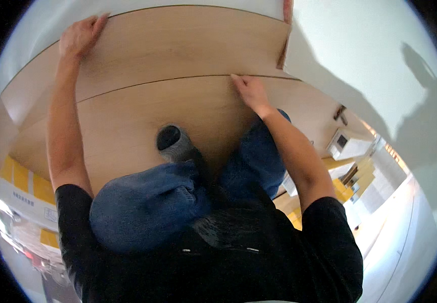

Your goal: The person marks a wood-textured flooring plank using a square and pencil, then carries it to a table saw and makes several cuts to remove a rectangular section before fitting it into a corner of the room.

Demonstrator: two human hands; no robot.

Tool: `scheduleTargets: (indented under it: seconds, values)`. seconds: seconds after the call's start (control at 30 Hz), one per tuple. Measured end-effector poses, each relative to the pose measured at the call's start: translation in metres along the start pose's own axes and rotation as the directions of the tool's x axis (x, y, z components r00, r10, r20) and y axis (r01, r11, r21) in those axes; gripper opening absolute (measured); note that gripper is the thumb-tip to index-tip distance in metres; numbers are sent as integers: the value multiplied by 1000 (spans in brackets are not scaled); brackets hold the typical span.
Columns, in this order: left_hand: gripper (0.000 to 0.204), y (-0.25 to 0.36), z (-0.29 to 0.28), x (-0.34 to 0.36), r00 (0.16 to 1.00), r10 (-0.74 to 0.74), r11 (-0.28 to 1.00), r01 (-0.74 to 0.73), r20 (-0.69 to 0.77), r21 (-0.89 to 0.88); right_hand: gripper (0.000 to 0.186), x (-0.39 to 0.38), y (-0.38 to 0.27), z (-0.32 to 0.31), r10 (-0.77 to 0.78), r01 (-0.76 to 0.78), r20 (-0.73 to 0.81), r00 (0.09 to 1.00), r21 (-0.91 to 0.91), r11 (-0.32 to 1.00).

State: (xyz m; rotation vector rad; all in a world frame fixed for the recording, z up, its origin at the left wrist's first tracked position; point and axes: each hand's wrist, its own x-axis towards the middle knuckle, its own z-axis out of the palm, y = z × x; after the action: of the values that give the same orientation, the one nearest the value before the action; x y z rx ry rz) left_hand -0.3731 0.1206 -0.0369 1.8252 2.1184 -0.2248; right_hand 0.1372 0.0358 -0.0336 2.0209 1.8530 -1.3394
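Two long pale wood-look floor planks (178, 44) lie side by side before me, a thin dark seam between them. At the upper left, my left hand (80, 36) is closed at the far plank's outer edge, its thumb and forefinger on the rim. My right hand (250, 92) rests near the middle with fingers curled, its tips at the seam. Whether anything is pinched in those fingers is hidden. Between my hands and body are my knees in blue jeans (142, 207) and a foot in a grey sock (178, 144).
A white wall corner (339, 55) juts in at the right, with a reddish-brown strip (283, 53) along its edge. A dark metal piece (339, 115) and a white box-shaped device (347, 144) lie to my right. Yellow-and-white cartons (24, 199) stand at the left.
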Motion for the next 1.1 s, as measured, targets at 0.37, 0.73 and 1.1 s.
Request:
scheduleTargets:
  seconds: [0.37,0.73,1.1]
  values:
    - [67,-47,32,36,998,60,996,-58,-30,70,55,136,-122,-104,-551,313,-329,767,-557,769]
    - [71,-69,55,47,999,31,986,-33,12,163,64,168,-95,-91,-502,340,-157,851,-563,753]
    - [70,-55,39,35,998,-52,994,56,-46,97,66,163,-90,-92,-514,336,-250,820,-517,787]
